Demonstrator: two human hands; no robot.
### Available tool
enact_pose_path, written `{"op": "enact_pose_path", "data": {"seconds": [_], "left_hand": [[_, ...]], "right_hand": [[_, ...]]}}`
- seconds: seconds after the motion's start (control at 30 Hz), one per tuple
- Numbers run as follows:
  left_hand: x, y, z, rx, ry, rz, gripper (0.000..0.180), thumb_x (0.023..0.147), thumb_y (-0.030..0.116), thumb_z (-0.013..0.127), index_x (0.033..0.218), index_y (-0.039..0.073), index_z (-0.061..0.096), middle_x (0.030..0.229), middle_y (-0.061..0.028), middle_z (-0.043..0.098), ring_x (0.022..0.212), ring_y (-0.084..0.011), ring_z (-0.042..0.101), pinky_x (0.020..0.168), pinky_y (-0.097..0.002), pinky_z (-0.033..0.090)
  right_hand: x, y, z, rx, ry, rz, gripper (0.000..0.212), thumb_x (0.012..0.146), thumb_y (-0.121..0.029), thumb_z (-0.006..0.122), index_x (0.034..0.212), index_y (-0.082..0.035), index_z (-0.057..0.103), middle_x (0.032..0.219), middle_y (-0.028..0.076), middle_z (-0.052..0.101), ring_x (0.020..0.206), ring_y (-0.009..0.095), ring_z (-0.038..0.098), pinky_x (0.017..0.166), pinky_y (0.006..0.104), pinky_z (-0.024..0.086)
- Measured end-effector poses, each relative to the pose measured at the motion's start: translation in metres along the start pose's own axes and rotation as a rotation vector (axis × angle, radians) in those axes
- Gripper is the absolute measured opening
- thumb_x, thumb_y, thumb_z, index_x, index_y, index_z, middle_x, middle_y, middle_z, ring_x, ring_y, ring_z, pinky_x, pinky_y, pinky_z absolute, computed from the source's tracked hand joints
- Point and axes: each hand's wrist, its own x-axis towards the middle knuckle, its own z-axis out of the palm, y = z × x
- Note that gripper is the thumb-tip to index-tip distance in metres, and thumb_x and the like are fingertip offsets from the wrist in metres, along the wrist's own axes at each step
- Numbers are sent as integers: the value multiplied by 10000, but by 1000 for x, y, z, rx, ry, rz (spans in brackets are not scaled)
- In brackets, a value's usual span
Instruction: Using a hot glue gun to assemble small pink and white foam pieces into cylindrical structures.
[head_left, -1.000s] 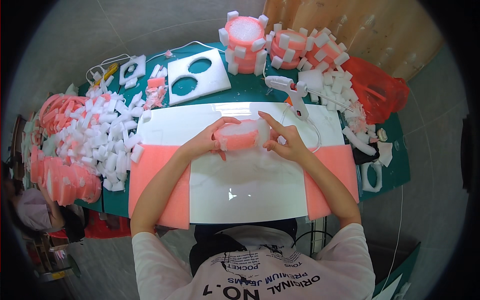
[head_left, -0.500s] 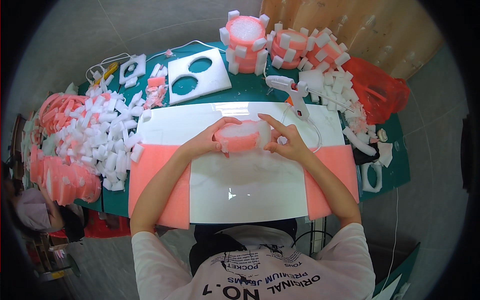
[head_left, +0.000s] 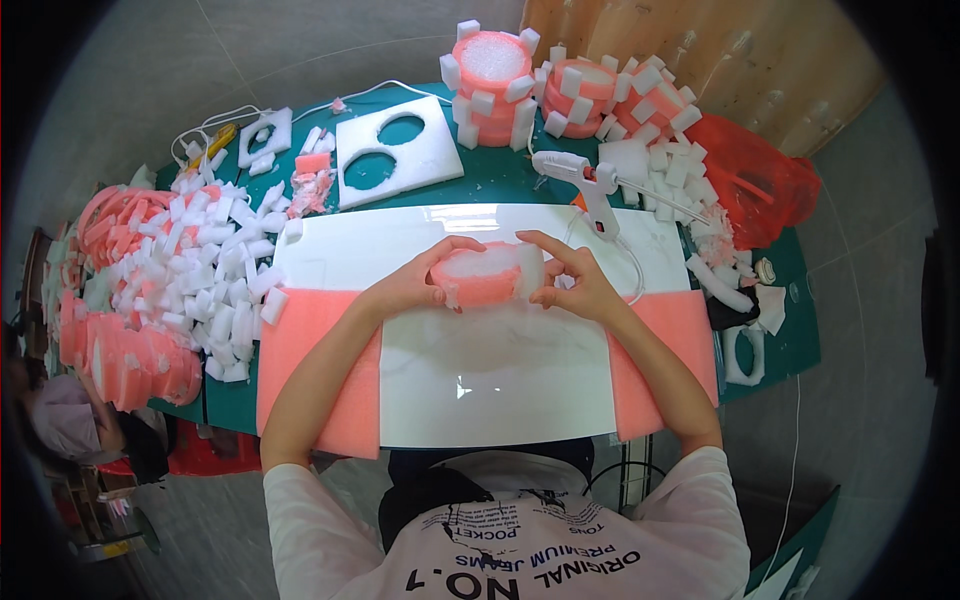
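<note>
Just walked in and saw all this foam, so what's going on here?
A person at a green table holds a pink foam disc between the left hand and the right hand, above a glossy white board. A glue gun lies just beyond, with finished discs stacked behind and white foam blocks heaped at left.

White glue gun [head_left: 588, 181] behind glossy white board [head_left: 500, 370]; foam sheet with two holes [head_left: 397, 150]; red bag [head_left: 755, 180] at right.

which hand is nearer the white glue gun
The right hand. It holds the right end of the pink foam disc, just below and a little left of the glue gun. The left hand grips the disc's left end, farther from the gun.
</note>
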Motion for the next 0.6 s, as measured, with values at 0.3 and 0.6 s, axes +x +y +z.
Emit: {"op": "enact_pose_path", "data": {"seconds": [0.3, 0.6], "left_hand": [[-1, -1, 0, 17, 3, 37, 851, 529, 425, 755, 1214, 107, 365, 1171, -93, 420, 950, -172, 520, 753, -265, 485], [0, 0, 0, 25, 21, -23, 1001, 424, 570, 785, 1210, 132, 344, 1163, -69, 439, 1024, -178, 495, 728, -282, 494]], "right_hand": [[1, -4, 0, 50, -2, 44, 665, 684, -113, 668, 1288, -167, 396, 506, 25, 560, 462, 105, 555, 616, 231, 463], [1, -6, 0, 85, -1, 68, 667, 678, -90, 657, 1287, -160, 396, 529, 29, 574, 471, 93, 550, 565, 221, 466]]}}
